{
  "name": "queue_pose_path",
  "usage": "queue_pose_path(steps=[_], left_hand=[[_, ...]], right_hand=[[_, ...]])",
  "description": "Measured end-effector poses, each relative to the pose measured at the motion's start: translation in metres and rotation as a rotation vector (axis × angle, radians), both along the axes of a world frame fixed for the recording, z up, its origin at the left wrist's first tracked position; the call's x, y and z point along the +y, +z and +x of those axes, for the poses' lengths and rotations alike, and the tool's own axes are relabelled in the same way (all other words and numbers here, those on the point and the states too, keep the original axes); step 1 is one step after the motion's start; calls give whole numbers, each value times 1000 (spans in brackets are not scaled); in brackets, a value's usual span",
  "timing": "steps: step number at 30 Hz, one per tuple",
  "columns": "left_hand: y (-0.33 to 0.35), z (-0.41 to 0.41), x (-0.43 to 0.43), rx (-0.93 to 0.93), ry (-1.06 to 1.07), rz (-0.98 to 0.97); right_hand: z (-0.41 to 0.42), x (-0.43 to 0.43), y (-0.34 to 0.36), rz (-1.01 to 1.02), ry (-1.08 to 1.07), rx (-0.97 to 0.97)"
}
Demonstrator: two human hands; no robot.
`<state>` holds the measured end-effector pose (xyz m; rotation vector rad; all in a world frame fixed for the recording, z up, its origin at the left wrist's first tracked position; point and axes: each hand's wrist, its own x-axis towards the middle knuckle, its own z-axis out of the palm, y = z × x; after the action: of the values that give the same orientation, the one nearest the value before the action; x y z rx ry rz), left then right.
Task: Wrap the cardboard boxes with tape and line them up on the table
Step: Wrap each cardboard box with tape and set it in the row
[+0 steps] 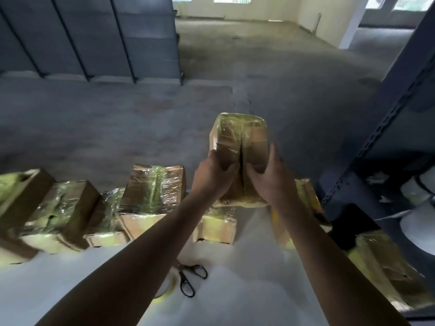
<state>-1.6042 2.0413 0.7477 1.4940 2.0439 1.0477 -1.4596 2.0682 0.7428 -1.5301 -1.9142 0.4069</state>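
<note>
Box (240,137), one, gripped by left hand (211,176), right hand (270,178).

I hold a taped box (240,147) up with my left hand (213,177) and my right hand (268,177). More taped boxes (150,191) sit in a row on the white table (235,297). Black scissors (188,278) lie near my left arm, touching a tape roll (173,282).

Across the table (247,267), taped boxes (153,189) wall the far edge; scissors (182,277) lie nearer.
</note>
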Motion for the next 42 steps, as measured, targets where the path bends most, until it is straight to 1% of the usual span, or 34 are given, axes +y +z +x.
queue_pose_path(steps=[5, 8, 12, 14, 16, 19, 20, 23, 24, 26, 29, 31, 35, 38, 39, 42], left_hand=[[20, -22, -30, 62, 59, 11], [24, -48, -52, 69, 57, -1], [23, -95, -81, 0, 40, -58], [21, -121, -93, 18, 46, -67], [19, -152, -108, 43, 73, -31], [10, -211, -127, 118, 90, 125], [8, -231, -131, 96, 52, 122], [-4, -281, -142, -146, -155, -32], [-10, -292, -148, -185, -207, -78], [-27, -310, -163, -225, -243, -113], [-60, -325, -187, -326, -187, -146], [-78, -327, -203, -359, -115, -191], [-111, -321, -232, -328, 14, -217], [-127, -319, -247, -244, 90, -234], [-131, -319, -250, -230, 119, -234], [-139, -320, -259, -245, 207, -263]], right_hand=[[-44, -9, 27, -22, 27, -158], [-63, -14, 41, -83, 118, -275], [-101, -31, 50, -119, 195, -325], [-123, -42, 53, -119, 216, -348], [-144, -54, 55, -125, 251, -353], [-177, -78, 53, -244, 387, -340], [-187, -86, 50, -283, 430, -360], [-219, -105, 37, -351, 517, -426], [-229, -110, 31, -378, 541, -437], [-245, -119, 16, -437, 598, -440], [-260, -130, -7, -532, 710, -431], [-265, -134, -24, -602, 742, -414], [-268, -142, -64, -678, 798, -407], [-269, -144, -91, -779, 754, -348], [-271, -144, -98, -786, 738, -339], [-284, -144, -114, -677, 733, -351]])
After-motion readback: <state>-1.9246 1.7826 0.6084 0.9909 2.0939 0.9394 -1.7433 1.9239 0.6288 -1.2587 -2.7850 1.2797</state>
